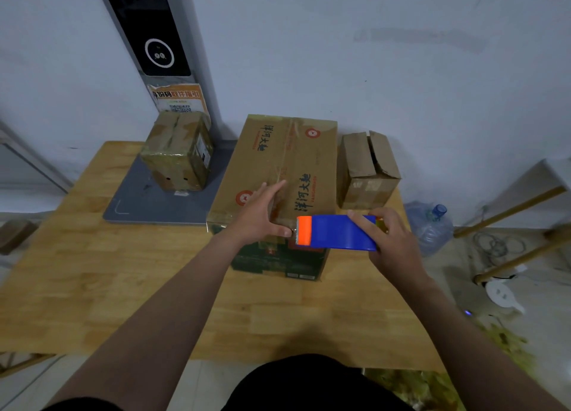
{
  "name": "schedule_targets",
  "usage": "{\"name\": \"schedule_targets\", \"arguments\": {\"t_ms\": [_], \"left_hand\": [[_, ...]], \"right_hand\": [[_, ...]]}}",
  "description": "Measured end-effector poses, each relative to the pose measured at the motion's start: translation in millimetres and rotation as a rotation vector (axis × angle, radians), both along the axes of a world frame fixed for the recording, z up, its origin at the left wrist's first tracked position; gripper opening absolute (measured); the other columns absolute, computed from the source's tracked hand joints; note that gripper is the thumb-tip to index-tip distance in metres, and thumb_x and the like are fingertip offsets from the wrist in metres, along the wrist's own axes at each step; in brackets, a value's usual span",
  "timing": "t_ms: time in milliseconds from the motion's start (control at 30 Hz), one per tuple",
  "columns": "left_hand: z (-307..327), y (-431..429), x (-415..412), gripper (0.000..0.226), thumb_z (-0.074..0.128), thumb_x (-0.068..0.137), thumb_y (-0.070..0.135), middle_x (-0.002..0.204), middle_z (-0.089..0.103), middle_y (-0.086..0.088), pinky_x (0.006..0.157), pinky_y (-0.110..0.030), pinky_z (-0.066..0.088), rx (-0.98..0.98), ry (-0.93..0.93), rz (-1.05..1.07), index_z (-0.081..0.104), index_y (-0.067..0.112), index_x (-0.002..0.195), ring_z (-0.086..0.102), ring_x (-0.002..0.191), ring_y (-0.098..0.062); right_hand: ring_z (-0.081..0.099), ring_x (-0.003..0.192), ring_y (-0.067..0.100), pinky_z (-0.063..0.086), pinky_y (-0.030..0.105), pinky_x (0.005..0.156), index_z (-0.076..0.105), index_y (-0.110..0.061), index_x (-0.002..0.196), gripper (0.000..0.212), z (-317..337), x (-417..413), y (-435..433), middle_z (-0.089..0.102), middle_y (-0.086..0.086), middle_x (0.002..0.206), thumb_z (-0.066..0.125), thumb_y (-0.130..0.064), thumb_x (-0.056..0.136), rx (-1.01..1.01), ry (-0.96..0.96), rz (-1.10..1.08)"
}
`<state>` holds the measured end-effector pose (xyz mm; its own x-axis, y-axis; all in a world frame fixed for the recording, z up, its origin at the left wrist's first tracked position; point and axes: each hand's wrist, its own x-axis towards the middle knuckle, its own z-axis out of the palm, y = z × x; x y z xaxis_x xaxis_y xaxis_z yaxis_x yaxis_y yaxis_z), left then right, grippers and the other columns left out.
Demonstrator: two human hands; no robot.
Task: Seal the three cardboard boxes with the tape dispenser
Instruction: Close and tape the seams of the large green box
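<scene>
Gripping the rear end of a blue plastic tape dispenser (336, 233), the right hand (391, 240) has its fingers curled over the top of the body and holds the tool level at the near edge of a large brown cardboard box (287, 163) printed with red characters. The dispenser's orange, toothed front end points left, just beside the thumb of the left hand (261, 215). That left hand lies flat on the box top with its fingers straight and reaching toward the middle seam, pressing down and holding nothing. A glossy strip runs along that seam, and the flaps lie closed. The large box sits in the middle of a light wooden worktop (108, 287), its far end near the white wall (370, 55). To its right, just beside it, stands a small brown cardboard box with raised flaps (364, 175), its top open. To the left, apart from the large box, a small tape-wrapped cardboard box (177, 154) stands on a flat grey base plate (139, 203). From this plate a grey upright column (148, 24) with a black panel and an orange sticker rises against the wall. Beyond the worktop's right edge, a clear plastic water bottle (432, 228) with a blue cap sits on the floor.
</scene>
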<state>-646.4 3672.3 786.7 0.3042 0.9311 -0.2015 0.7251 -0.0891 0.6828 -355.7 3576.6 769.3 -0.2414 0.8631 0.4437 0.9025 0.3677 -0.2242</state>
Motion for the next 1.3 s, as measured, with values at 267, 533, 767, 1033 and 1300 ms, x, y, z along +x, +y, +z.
{"name": "schedule_targets", "arguments": {"t_ms": [267, 533, 767, 1033, 1300], "left_hand": [[-3.0, 1.5, -4.5, 0.117, 0.094, 0.065, 0.044, 0.171, 0.010, -0.003, 0.121, -0.047, 0.024, 0.026, 0.001, 0.002, 0.022, 0.045, 0.157, 0.013, 0.156, -0.020], [1.3, 2.7, 4.6, 0.110, 0.093, 0.069, 0.035, 0.169, 0.012, 0.000, 0.123, -0.051, 0.022, 0.013, 0.020, 0.001, 0.029, 0.033, 0.159, 0.008, 0.156, -0.019], [-4.6, 7.3, 17.3, 0.121, 0.093, 0.061, 0.054, 0.166, 0.014, -0.001, 0.123, -0.056, 0.020, 0.039, 0.132, 0.018, 0.024, 0.037, 0.158, 0.007, 0.155, -0.027], [-15.1, 1.9, 45.2, 0.123, 0.084, 0.058, 0.073, 0.165, 0.007, -0.002, 0.124, -0.059, -0.003, 0.087, 0.231, 0.053, 0.016, 0.043, 0.157, -0.005, 0.156, -0.031], [-24.1, 0.4, 52.7, 0.138, 0.073, 0.056, 0.086, 0.168, -0.005, -0.002, 0.121, -0.062, -0.011, 0.102, 0.328, 0.065, -0.009, 0.039, 0.158, -0.016, 0.155, -0.028]], "right_hand": [[0.054, 0.102, 0.032, 0.054, 0.042, 0.056, 0.036, -0.038, 0.148, 0.085, -11.8, 40.3, -10.6, 0.044, 0.013, 0.126, 0.077, -0.007, 0.081, -0.058, 0.066, -0.135], [0.053, 0.102, 0.029, 0.057, 0.045, 0.058, 0.032, -0.042, 0.150, 0.083, -21.3, 38.7, -10.0, 0.039, 0.008, 0.125, 0.067, -0.002, 0.086, -0.104, 0.105, -0.148], [0.056, 0.100, 0.030, 0.056, 0.041, 0.055, 0.039, -0.033, 0.148, 0.082, -23.7, 36.8, -8.9, 0.042, 0.012, 0.124, 0.072, 0.004, 0.082, -0.086, 0.131, -0.128], [0.053, 0.098, 0.028, 0.057, 0.041, 0.055, 0.041, -0.028, 0.149, 0.085, -30.7, 40.4, -8.3, 0.043, 0.014, 0.122, 0.073, 0.008, 0.079, -0.063, 0.119, -0.135], [0.055, 0.094, 0.029, 0.055, 0.039, 0.053, 0.039, -0.028, 0.149, 0.086, -29.4, 48.9, -5.0, 0.045, 0.015, 0.117, 0.079, 0.000, 0.078, -0.030, 0.075, -0.076]]}}
